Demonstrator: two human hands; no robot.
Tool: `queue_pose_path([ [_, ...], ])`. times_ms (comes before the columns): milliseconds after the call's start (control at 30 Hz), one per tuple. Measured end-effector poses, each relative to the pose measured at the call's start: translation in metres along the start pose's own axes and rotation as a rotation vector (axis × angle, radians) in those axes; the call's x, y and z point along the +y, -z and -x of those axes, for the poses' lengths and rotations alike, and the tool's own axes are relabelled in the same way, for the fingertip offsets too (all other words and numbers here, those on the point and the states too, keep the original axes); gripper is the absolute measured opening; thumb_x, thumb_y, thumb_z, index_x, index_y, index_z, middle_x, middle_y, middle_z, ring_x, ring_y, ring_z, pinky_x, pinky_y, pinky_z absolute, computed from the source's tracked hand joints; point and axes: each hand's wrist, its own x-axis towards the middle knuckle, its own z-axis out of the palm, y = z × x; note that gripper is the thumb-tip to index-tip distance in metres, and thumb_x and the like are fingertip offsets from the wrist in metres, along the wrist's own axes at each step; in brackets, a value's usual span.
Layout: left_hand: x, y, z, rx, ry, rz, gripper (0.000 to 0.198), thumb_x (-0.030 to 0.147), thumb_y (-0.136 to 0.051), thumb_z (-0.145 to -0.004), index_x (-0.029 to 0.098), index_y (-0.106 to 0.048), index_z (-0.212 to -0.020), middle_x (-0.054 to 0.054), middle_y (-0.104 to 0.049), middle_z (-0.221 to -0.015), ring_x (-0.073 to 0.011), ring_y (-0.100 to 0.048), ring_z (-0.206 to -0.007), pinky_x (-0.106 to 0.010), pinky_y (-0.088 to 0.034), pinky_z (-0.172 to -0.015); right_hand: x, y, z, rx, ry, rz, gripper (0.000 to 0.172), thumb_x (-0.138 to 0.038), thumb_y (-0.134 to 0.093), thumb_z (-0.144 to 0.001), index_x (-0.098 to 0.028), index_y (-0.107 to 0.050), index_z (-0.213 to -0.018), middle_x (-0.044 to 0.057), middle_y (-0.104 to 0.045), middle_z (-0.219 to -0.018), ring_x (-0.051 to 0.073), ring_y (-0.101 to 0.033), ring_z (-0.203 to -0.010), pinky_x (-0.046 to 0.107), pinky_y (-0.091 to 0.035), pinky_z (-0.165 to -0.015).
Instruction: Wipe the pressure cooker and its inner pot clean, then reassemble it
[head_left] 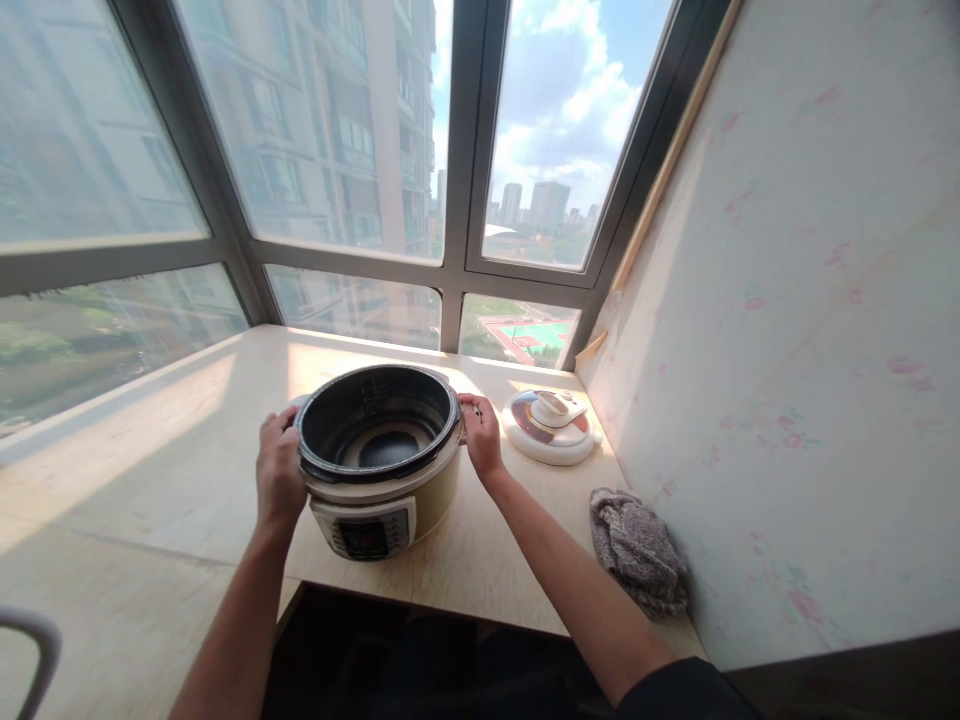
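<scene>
An electric pressure cooker (pixel 436 502) without its lid stands on the window ledge, its control panel facing me. Its dark inner pot (pixel 381 415) shows nothing inside but the bare bottom. My left hand (pixel 281 468) is closed on the cooker's left side at the rim, with some fingers hidden behind it. On the opposite side, my right hand (pixel 481 432) grips the side handle, thumb on top. The round white lid (pixel 551 425) with a knob lies on the ledge just right of my right hand.
A crumpled grey-brown cloth (pixel 637 550) lies by the patterned wall (pixel 810 350) on the right. Windows (pixel 352 120) rise behind the pale ledge (pixel 172 480). The ledge's front edge drops to a dark gap below. A curved grey bar (pixel 45 640) enters at the lower left.
</scene>
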Motion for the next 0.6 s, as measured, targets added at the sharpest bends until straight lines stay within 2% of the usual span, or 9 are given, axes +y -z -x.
queue_pose_path([
  [200, 0.010, 0.000, 0.000, 0.007, 0.028, 0.031, 0.038, 0.032, -0.035, -0.094, 0.017, -0.063, -0.114, -0.007, -0.064, -0.123, -0.0266, -0.047, -0.133, -0.043, -0.025, -0.124, 0.001, 0.007, -0.004, -0.070, -0.028, 0.022, 0.025, -0.037, -0.055, -0.084, -0.023, -0.066, -0.101, 0.005, -0.071, -0.109, 0.022, -0.063, -0.109, 0.042, -0.047, -0.106],
  [333, 0.008, 0.001, 0.000, -0.004, 0.019, 0.035, 0.039, 0.033, -0.034, -0.094, 0.016, -0.064, -0.112, -0.010, -0.063, -0.125, -0.0281, -0.048, -0.133, -0.044, -0.025, -0.124, 0.004, 0.029, -0.005, -0.213, -0.087, 0.005, 0.048, -0.049, -0.066, -0.082, -0.024, -0.063, -0.122, 0.009, -0.065, -0.134, 0.025, -0.060, -0.123, 0.045, -0.045, -0.111],
  [400, 0.005, 0.001, 0.000, -0.013, 0.006, 0.032, 0.039, 0.034, -0.033, -0.094, 0.017, -0.064, -0.111, -0.010, -0.064, -0.125, -0.0277, -0.047, -0.133, -0.044, -0.024, -0.125, 0.010, 0.048, -0.010, -0.268, -0.114, -0.004, 0.061, -0.055, -0.070, -0.079, -0.025, -0.058, -0.130, 0.011, -0.058, -0.144, 0.026, -0.058, -0.129, 0.045, -0.048, -0.109],
  [467, 0.002, 0.001, 0.000, -0.007, -0.019, 0.026, 0.040, 0.034, -0.032, -0.094, 0.017, -0.064, -0.110, -0.009, -0.064, -0.125, -0.0273, -0.047, -0.134, -0.043, -0.023, -0.125, 0.018, 0.073, -0.019, -0.268, -0.127, 0.084, 0.065, -0.060, -0.067, -0.081, -0.023, -0.056, -0.133, 0.014, -0.057, -0.145, 0.026, -0.060, -0.128, 0.043, -0.052, -0.104],
  [533, 0.000, -0.001, 0.000, 0.011, -0.039, 0.026, 0.040, 0.033, -0.031, -0.093, 0.016, -0.063, -0.110, -0.009, -0.064, -0.124, -0.0271, -0.048, -0.133, -0.043, -0.024, -0.125, 0.026, 0.102, -0.035, -0.205, -0.104, 0.337, 0.059, -0.058, -0.059, -0.086, -0.020, -0.057, -0.130, 0.015, -0.064, -0.136, 0.025, -0.064, -0.121, 0.042, -0.054, -0.100],
  [600, 0.000, -0.002, 0.001, 0.015, -0.043, 0.033, 0.040, 0.032, -0.032, -0.092, 0.016, -0.063, -0.111, -0.009, -0.064, -0.125, -0.0271, -0.047, -0.135, -0.044, -0.024, -0.125, 0.032, 0.132, -0.054, -0.150, -0.116, 0.452, 0.051, -0.050, -0.062, -0.083, -0.017, -0.059, -0.122, 0.016, -0.068, -0.126, 0.026, -0.066, -0.116, 0.045, -0.053, -0.100],
])
